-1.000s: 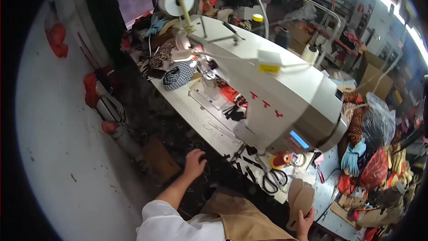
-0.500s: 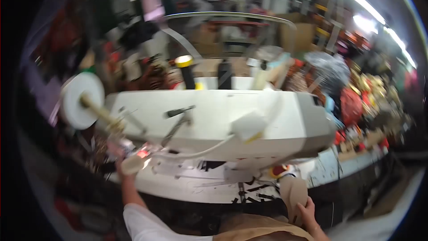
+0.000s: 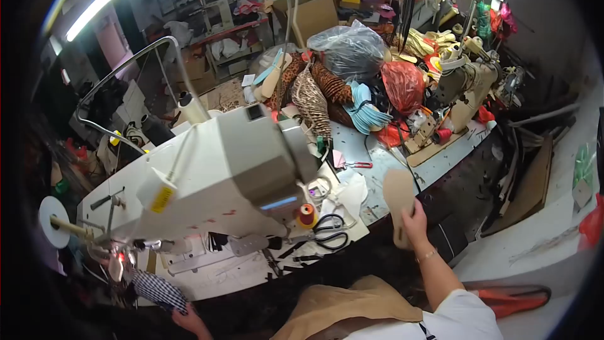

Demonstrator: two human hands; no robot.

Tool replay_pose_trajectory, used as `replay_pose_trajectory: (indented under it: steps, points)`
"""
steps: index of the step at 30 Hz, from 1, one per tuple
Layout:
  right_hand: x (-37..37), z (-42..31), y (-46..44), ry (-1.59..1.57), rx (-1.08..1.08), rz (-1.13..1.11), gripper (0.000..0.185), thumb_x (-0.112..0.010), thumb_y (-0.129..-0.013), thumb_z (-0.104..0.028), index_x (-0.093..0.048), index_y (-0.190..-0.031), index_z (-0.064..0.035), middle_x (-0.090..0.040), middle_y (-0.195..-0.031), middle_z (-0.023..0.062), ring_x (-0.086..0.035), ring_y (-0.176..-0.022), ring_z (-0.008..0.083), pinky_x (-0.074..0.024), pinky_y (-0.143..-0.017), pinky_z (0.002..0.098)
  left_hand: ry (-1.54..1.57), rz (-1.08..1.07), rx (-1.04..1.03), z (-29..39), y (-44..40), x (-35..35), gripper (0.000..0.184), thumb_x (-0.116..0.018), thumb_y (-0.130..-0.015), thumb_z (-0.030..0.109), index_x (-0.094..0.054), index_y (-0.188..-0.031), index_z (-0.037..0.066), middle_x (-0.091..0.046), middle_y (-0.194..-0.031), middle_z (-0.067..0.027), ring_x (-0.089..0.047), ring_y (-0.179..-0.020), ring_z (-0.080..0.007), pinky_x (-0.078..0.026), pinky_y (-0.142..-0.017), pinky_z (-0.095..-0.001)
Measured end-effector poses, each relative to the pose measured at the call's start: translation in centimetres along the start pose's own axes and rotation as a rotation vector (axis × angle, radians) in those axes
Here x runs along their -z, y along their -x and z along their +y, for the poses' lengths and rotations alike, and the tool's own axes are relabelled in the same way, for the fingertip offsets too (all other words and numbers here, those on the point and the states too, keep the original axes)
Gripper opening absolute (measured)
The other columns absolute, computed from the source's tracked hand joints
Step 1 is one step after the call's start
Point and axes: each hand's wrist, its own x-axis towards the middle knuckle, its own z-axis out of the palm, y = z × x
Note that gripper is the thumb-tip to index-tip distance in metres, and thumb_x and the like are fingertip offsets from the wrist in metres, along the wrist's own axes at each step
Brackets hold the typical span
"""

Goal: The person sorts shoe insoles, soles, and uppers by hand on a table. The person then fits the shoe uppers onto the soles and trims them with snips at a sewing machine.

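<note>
My right hand (image 3: 413, 222) is closed around a beige shoe insole (image 3: 399, 194), raised above the floor gap at the table's right end. At the lower left, my left hand (image 3: 187, 320) grips the near end of a black-and-white checked fabric piece (image 3: 157, 289). The far end of that piece lies by the needle area of a white industrial sewing machine (image 3: 189, 179). Some of my left fingers are hidden by the cloth. Beside the machine's right end are an orange thread spool (image 3: 307, 215) and black-handled scissors (image 3: 331, 232).
Past the machine, a pale blue table (image 3: 349, 145) carries leopard-print pieces (image 3: 311, 97), light blue straps (image 3: 365, 110), a grey plastic bag (image 3: 349, 47) and a red bag (image 3: 402, 85). A second sewing machine (image 3: 469, 85) stands farther right. A metal thread frame (image 3: 129, 63) rises on the left.
The view has swung right. My right hand has lifted the insole outward to the right. A beige piece showed at my left hand before; now it is at the checked piece.
</note>
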Motion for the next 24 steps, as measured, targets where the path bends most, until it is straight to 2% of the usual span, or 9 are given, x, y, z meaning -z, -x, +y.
replay_pose_trajectory:
  steps: [4,5,6,7,8,11,13,20,24]
  points:
    - [-0.4,-2.9,-5.9,0.097,0.470,-0.180,0.076,-0.068,-0.075,-0.019,-0.028,-0.137,0.0009,-0.038,-0.137,0.0207,-0.041,-0.125,0.0333,-0.0329,-0.102,0.0361,0.266,-0.201,0.053,5.4,14.8,6.9,0.048,-0.072,-0.067,0.009,-0.053,-0.110,-0.004,-0.056,-0.110,-0.0198,-0.051,-0.103,-0.0323,-0.039,-0.092,-0.0415]
    - [0.3,-3.3,-6.2,0.084,0.550,-0.199,0.066,-0.068,-0.075,-0.017,-0.038,-0.132,-0.0004,-0.045,-0.130,0.0205,-0.047,-0.118,0.0329,-0.0382,-0.097,0.0352,0.376,-0.326,0.102,7.9,18.7,9.2,0.048,-0.071,-0.067,0.006,-0.053,-0.110,-0.003,-0.056,-0.110,-0.0185,-0.050,-0.107,-0.0300,-0.038,-0.093,-0.0408]
    - [1.3,-2.7,-5.9,0.066,0.542,-0.213,0.066,-0.068,-0.075,-0.017,-0.038,-0.132,-0.0004,-0.045,-0.130,0.0205,-0.047,-0.118,0.0329,-0.0382,-0.097,0.0352,0.303,-0.303,-0.079,8.6,23.0,9.7,0.047,-0.068,-0.063,0.000,-0.055,-0.108,-0.002,-0.057,-0.109,-0.0162,-0.051,-0.106,-0.0277,-0.039,-0.094,-0.0401]
    - [2.5,-1.8,-5.3,0.044,0.379,-0.336,0.058,-0.068,-0.076,-0.016,-0.045,-0.126,-0.0014,-0.051,-0.123,0.0183,-0.052,-0.110,0.0293,-0.0420,-0.092,0.0335,0.410,-0.591,0.136,17.2,24.1,14.8,0.036,-0.064,-0.068,0.005,-0.058,-0.103,-0.003,-0.058,-0.103,-0.0140,-0.054,-0.097,-0.0284,-0.040,-0.092,-0.0376]
    - [3.6,-0.6,-4.8,0.028,0.223,-0.456,0.049,-0.068,-0.076,-0.014,-0.051,-0.121,-0.0024,-0.056,-0.115,0.0162,-0.057,-0.102,0.0257,-0.0458,-0.086,0.0319,0.404,-0.578,0.145,17.9,26.1,14.4,0.036,-0.064,-0.068,0.005,-0.058,-0.103,-0.003,-0.058,-0.103,-0.0140,-0.054,-0.097,-0.0284,-0.040,-0.092,-0.0376]
    - [7.1,6.3,-0.3,-0.138,-0.031,-0.470,0.024,-0.065,-0.081,-0.011,-0.061,-0.103,-0.0024,-0.064,-0.091,0.0056,-0.060,-0.082,0.0130,-0.0490,-0.075,0.0267,0.727,-0.513,-0.840,19.1,32.3,10.3,0.042,-0.072,-0.068,0.031,-0.059,-0.094,0.001,-0.060,-0.083,-0.0121,-0.058,-0.084,-0.0296,-0.036,-0.091,-0.0486]
    - [10.1,11.0,1.8,0.001,-0.094,-0.589,0.024,-0.064,-0.082,-0.011,-0.061,-0.105,-0.0016,-0.065,-0.090,0.0053,-0.060,-0.081,0.0117,-0.0491,-0.074,0.0253,0.819,-0.533,-0.965,27.4,31.2,11.8,0.040,-0.069,-0.068,0.035,-0.057,-0.090,0.003,-0.057,-0.078,-0.0080,-0.058,-0.079,-0.0244,-0.035,-0.092,-0.0479]
    - [14.9,13.7,-0.8,-0.141,-0.396,-0.533,0.022,-0.062,-0.084,-0.010,-0.059,-0.104,0.0007,-0.066,-0.087,0.0071,-0.062,-0.077,0.0119,-0.0491,-0.067,0.0230,0.718,-0.589,-0.881,46.6,28.5,9.4,0.041,-0.077,-0.065,0.025,-0.054,-0.091,0.003,-0.053,-0.076,-0.0082,-0.054,-0.078,-0.0259,-0.032,-0.087,-0.0426]
    - [16.4,16.4,-3.9,-0.149,-0.421,-0.438,0.022,-0.064,-0.081,-0.011,-0.062,-0.100,-0.0003,-0.066,-0.083,0.0078,-0.063,-0.075,0.0132,-0.0505,-0.068,0.0255,0.481,-0.543,-0.698,52.9,27.8,3.7,0.068,-0.076,-0.066,0.029,-0.045,-0.119,0.002,-0.048,-0.110,-0.0140,-0.044,-0.108,-0.0299,-0.027,-0.093,-0.0461]
